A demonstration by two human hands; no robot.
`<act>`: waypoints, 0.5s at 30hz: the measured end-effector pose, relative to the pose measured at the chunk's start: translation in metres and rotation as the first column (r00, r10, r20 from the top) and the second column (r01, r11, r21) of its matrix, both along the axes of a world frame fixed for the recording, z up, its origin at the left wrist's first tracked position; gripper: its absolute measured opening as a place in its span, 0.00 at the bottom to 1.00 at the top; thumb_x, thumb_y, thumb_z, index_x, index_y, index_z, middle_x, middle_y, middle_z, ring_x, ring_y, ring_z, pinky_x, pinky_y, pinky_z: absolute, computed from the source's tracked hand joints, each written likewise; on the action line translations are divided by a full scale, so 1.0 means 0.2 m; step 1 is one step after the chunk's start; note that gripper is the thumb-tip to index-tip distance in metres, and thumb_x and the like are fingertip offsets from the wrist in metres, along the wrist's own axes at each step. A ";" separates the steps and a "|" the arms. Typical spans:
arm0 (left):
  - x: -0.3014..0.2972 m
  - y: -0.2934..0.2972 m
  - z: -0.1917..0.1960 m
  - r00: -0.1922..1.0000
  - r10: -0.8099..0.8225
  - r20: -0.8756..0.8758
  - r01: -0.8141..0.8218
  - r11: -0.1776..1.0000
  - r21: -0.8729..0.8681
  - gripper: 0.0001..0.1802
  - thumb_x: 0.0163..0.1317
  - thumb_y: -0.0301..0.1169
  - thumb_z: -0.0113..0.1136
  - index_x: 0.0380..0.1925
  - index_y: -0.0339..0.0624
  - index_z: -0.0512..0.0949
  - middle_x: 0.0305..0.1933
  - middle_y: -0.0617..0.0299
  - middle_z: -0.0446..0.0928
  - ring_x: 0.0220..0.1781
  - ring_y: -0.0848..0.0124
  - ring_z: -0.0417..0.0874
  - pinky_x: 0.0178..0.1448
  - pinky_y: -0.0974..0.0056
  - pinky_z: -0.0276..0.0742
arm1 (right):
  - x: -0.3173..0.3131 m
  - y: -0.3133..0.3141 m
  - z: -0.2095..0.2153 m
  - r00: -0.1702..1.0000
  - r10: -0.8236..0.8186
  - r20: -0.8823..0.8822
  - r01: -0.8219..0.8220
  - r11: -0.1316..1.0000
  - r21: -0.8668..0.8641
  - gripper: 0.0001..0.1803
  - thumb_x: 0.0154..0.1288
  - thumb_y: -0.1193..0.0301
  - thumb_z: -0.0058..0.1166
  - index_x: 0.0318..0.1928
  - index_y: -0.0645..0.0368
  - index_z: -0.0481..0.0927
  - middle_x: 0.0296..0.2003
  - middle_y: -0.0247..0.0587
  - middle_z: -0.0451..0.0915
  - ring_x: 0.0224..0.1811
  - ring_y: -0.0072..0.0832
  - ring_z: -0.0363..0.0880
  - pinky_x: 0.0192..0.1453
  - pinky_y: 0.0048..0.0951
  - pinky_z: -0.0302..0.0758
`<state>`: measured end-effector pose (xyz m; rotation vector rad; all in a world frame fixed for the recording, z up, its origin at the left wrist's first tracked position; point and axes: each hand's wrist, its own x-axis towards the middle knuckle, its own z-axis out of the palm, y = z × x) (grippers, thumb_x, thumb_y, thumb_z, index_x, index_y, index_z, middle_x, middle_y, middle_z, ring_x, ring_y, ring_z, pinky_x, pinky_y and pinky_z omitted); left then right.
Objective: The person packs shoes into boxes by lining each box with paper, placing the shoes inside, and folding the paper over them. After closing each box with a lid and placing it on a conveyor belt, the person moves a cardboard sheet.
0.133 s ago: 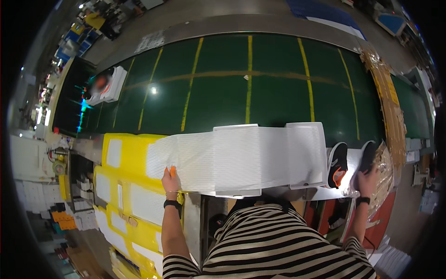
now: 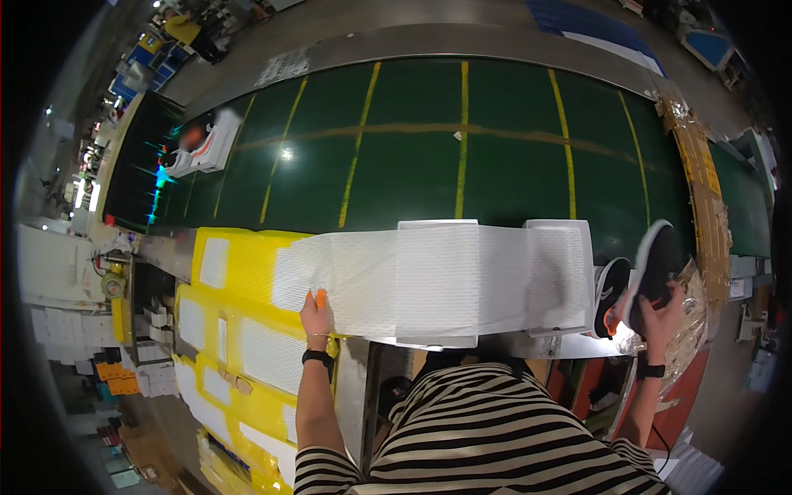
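My right hand (image 2: 662, 320) grips a dark sneaker with a white sole (image 2: 656, 268), lifted and tilted at the right. Beside it a second sneaker (image 2: 611, 293), black with orange, rests on the bench edge. My left hand (image 2: 316, 317), with an orange cover on one digit, is closed at the near left part of a long white textured sheet (image 2: 363, 285). The sheet runs rightward across two white box-like trays, one near the middle (image 2: 437, 224) and one at the right (image 2: 584, 276). Some of my left fingers are hidden at the sheet.
A green conveyor belt (image 2: 404, 173) with yellow lines runs beyond the bench. A white open box with shoes (image 2: 219, 142) sits at its far left. Yellow-wrapped stacks (image 2: 272, 322) stand at my left. Taped cardboard (image 2: 697, 181) and crumpled clear plastic (image 2: 701, 313) are at the right.
My right hand has raised the dark sneaker and brought it closer to the other one, its toe tipping upward. The whole view has shifted slightly; my left hand stays at the sheet.
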<state>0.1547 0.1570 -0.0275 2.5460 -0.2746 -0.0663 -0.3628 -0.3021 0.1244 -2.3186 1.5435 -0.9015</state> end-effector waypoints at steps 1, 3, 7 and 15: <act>0.02 0.01 -0.01 1.000 -0.014 -0.002 0.014 1.000 0.018 0.20 0.66 0.38 0.58 0.48 0.32 0.76 0.30 0.40 0.80 0.31 0.46 0.81 0.35 0.54 0.74 | 0.12 0.03 -0.05 0.972 -0.039 0.231 -0.038 0.947 0.318 0.29 0.44 0.75 0.68 0.50 0.57 0.71 0.45 0.42 0.74 0.44 0.32 0.73 0.51 0.31 0.71; 0.04 0.01 -0.02 1.000 -0.001 -0.001 0.001 1.000 -0.003 0.19 0.66 0.38 0.58 0.49 0.33 0.77 0.31 0.39 0.80 0.33 0.45 0.82 0.35 0.54 0.75 | 0.41 0.18 -0.22 0.812 -0.042 0.582 -0.373 0.729 0.574 0.31 0.47 0.80 0.66 0.53 0.53 0.68 0.42 0.33 0.71 0.37 0.19 0.71 0.39 0.20 0.69; 0.05 0.07 0.02 0.998 0.060 -0.021 -0.061 0.998 -0.030 0.18 0.66 0.38 0.58 0.47 0.34 0.78 0.28 0.39 0.78 0.30 0.48 0.81 0.34 0.55 0.74 | 1.17 0.66 -0.23 0.692 -0.282 0.665 -0.717 -0.164 0.677 0.30 0.57 0.81 0.61 0.55 0.50 0.58 0.41 0.37 0.68 0.25 0.28 0.74 0.23 0.31 0.73; -0.10 -0.03 0.08 0.598 -0.517 -0.613 -0.500 0.357 -0.789 0.29 0.70 0.51 0.51 0.59 0.38 0.72 0.49 0.59 0.79 0.47 0.66 0.79 0.54 0.62 0.73 | 1.52 0.95 -0.89 0.813 -0.268 0.517 -0.574 -0.226 0.787 0.31 0.54 0.86 0.61 0.53 0.50 0.61 0.45 0.34 0.70 0.38 0.25 0.74 0.37 0.26 0.73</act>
